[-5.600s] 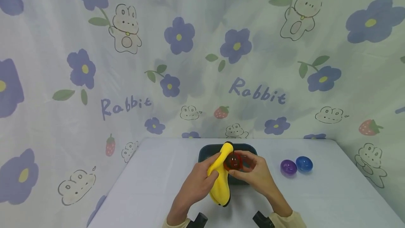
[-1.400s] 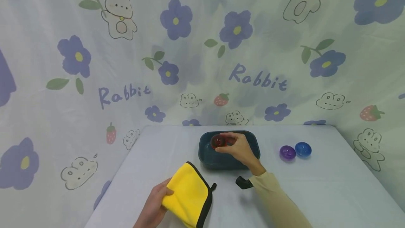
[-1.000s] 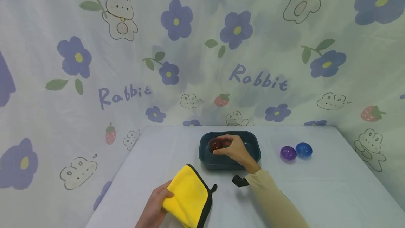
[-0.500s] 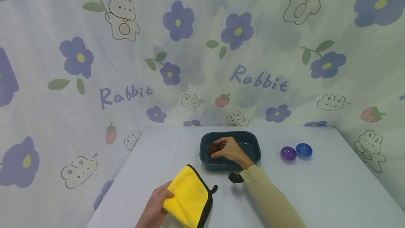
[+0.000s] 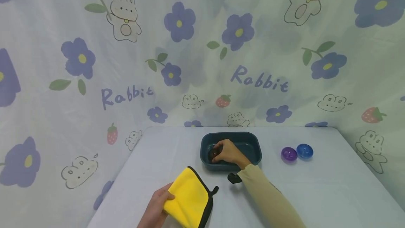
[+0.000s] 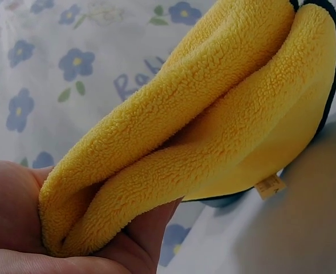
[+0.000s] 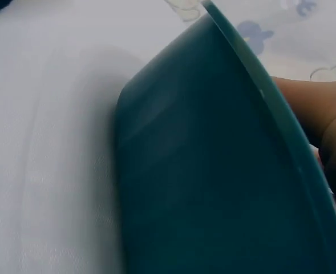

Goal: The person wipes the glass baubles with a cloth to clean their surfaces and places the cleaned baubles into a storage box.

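Observation:
In the head view my left hand pinches a folded yellow cloth with black edging and a small black loop, held over the near side of the table. Its fluffy folds fill much of the left wrist view, bunched between thumb and fingers. My right hand reaches down into a dark teal tray and holds a see-through dark red ball in its left part. The fingers partly cover the ball. In the right wrist view the tray's outer wall hides most of the hand and the ball.
Right of the tray, a glossy purple ball and a glossy blue ball sit side by side on the white table. Behind the table hangs a curtain printed with flowers and rabbits.
My left hand has drawn the cloth away from the ball, toward me. My right hand has carried the red ball over the tray, then lowered it inside, slightly left.

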The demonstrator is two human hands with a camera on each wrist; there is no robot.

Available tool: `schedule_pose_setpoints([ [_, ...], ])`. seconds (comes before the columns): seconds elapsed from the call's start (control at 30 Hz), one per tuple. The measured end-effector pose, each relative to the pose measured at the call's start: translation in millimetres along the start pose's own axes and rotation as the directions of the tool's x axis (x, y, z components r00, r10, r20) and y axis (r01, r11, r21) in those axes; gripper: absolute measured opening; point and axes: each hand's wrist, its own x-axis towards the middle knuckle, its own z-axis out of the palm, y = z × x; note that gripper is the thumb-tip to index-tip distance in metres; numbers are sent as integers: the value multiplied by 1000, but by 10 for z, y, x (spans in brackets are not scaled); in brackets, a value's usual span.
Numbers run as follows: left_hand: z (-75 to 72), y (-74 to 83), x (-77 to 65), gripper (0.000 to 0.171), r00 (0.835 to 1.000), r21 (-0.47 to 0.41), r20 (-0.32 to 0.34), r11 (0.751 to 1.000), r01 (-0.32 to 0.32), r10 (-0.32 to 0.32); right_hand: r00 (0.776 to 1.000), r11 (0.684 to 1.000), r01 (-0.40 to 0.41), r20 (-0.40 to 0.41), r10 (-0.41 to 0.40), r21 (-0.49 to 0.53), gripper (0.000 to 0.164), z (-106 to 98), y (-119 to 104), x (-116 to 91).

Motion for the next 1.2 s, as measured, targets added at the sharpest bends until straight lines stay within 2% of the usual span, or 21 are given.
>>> schedule_pose_setpoints([
  [0.13,7,11,-6,70,1000,0,0,1000,-8,8,1000,999,-18,10,19,-43,57,26,-51,-10],
  [0.27,27,13,-5,70,1000,-3,6,1000,-20,20,999,996,7,33,-4,-83,73,18,-111,-35],
  [0.33,38,8,2,69,1000,-4,7,1000,-22,23,999,996,27,37,-24,-88,79,-29,-141,-64],
  [0.43,52,-2,12,69,1000,-2,3,1000,-21,21,998,996,64,30,-62,-61,79,-173,-195,-141],
  [0.53,55,-3,22,70,1000,7,-5,1000,-9,9,993,993,116,1,-116,-22,73,-393,-228,-268],
  [0.67,47,11,36,70,1000,22,-22,1000,11,-11,984,985,169,-58,-166,47,66,-794,-225,-506],
  [0.83,41,11,59,70,999,24,-23,999,22,-22,974,982,172,-162,-157,82,65,-1351,-67,-852],
  [1.03,50,7,81,71,999,11,-17,1000,27,-27,938,996,77,-337,-87,-43,67,-1904,367,-1293],
  [1.13,52,10,95,71,999,13,-17,999,30,-30,920,996,6,-390,-41,-92,73,-2112,587,-1463],
  [1.2,54,10,105,71,999,18,-15,999,33,-33,916,993,-38,-401,-9,-109,77,-2221,723,-1550],
])
